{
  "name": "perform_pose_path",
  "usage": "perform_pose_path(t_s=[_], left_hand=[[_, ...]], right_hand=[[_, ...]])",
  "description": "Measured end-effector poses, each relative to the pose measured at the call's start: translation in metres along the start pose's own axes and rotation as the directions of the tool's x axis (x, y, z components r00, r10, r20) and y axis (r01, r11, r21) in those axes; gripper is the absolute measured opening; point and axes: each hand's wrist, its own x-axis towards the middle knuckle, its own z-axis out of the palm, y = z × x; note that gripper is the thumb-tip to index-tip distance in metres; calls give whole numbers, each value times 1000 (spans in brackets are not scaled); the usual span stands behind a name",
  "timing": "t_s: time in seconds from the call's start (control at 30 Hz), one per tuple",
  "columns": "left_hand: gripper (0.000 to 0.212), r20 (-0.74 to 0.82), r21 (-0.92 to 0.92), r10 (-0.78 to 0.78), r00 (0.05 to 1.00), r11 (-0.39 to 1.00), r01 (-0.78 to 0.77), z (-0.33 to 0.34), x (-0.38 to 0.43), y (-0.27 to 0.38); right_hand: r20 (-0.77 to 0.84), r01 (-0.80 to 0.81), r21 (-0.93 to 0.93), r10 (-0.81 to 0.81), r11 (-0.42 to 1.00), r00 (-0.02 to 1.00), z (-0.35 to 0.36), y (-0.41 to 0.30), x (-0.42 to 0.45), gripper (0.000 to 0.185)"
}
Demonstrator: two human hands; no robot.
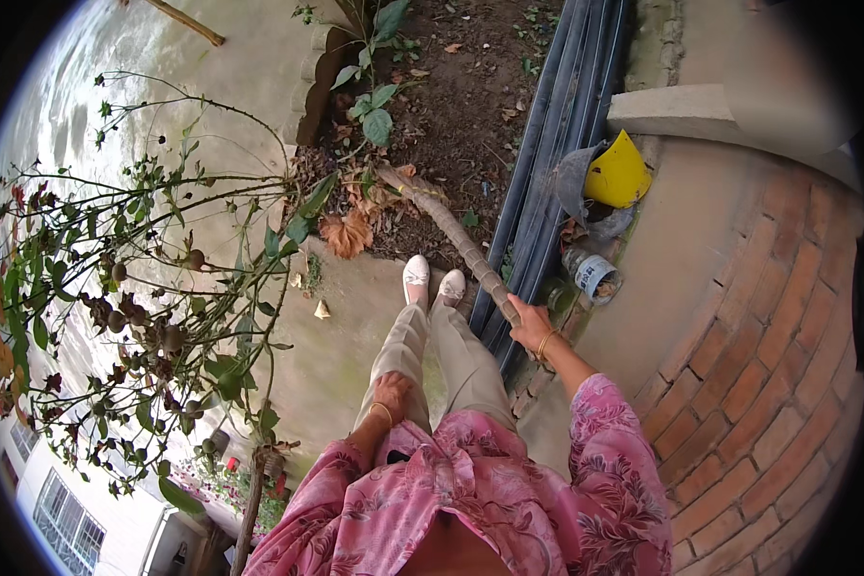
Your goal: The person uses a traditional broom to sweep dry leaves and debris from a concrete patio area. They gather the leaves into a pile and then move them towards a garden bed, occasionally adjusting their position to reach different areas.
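My right hand [534,327] grips the near end of a long, ringed brown stick [464,243], which may be the bound handle of a broom. It slants away to the upper left. Its far end lies among dry leaves [347,234] on the soil of a planting bed [446,108]; what the tip looks like is hard to make out. My left hand [392,394] rests on the left thigh of my beige trousers [396,349] and holds nothing.
Dark pipes [540,165] run along the bed's right side. Beyond them are a broken yellow-and-grey container [615,173], a labelled jar [592,277] and a brick wall [756,345]. A thorny rose bush [187,288] spreads at left. Scalloped edging [313,86] borders the soil.
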Motion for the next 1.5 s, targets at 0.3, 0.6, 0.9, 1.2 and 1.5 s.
perform_pose_path(t_s=[0.3,0.6,0.9,1.2,1.5], left_hand=[[25,-51,-85,50,997,995,-55,18,-11,10],[23,-117,-143,-16,993,990,-1,34,-11,4],[24,-122,-129,-29,992,992,14,22,-11,5],[25,-89,-115,-37,995,993,27,11,-6,-5],[27,-77,-136,-79,994,988,68,16,-14,-1]], right_hand=[[-236,47,-65,-61,997,970,-53,3,45,68],[-269,-159,-71,134,985,954,-72,-71,204,66],[-114,104,-164,-123,981,986,-78,-20,31,68],[-68,28,-631,-91,776,993,-99,-125,177,54],[28,136,-718,-167,683,986,-145,-68,52,67]])
